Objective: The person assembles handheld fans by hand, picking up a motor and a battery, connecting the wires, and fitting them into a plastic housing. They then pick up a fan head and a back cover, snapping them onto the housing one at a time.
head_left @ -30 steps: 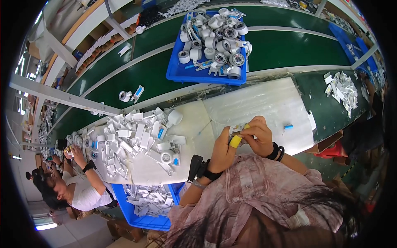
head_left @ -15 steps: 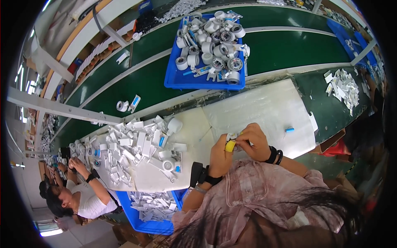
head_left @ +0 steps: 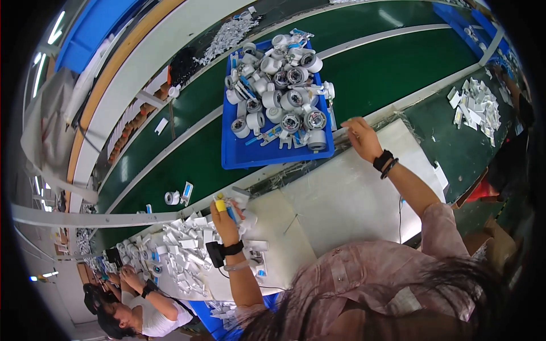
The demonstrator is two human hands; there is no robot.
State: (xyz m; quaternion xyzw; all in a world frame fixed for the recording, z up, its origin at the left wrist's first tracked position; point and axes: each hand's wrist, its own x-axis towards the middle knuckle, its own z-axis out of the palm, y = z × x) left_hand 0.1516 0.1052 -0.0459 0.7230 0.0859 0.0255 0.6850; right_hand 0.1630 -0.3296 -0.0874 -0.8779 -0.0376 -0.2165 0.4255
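Note:
My left hand (head_left: 225, 223), with a yellow band round one digit, is over the right end of a pile of white plastic parts (head_left: 185, 241). Its fingers close on a pale white plastic part (head_left: 241, 196), blurred and partly covered by the hand. Beside the hand, a white round cup (head_left: 249, 219) shows in the pile. My right hand (head_left: 362, 139) is raised at the far edge of the pale work mat (head_left: 352, 199), to the right of the blue bin (head_left: 227, 150). Its fingers are apart and slightly bent, holding nothing visible. Round white housings (head_left: 290, 122) with blue-marked pieces heap up in the bin.
A green conveyor (head_left: 387, 62) runs behind the mat. More white pieces (head_left: 478, 111) lie at the far right. A blue crate (head_left: 210, 321) stands below the table edge. At the left, a co-worker (head_left: 153, 312) handles something. A thin wire (head_left: 400, 224) emerges near my right forearm.
My hands were together over the mat, working on a small white piece. They have parted: the left moved left to the pile, the right forward toward the bin. The view has shifted.

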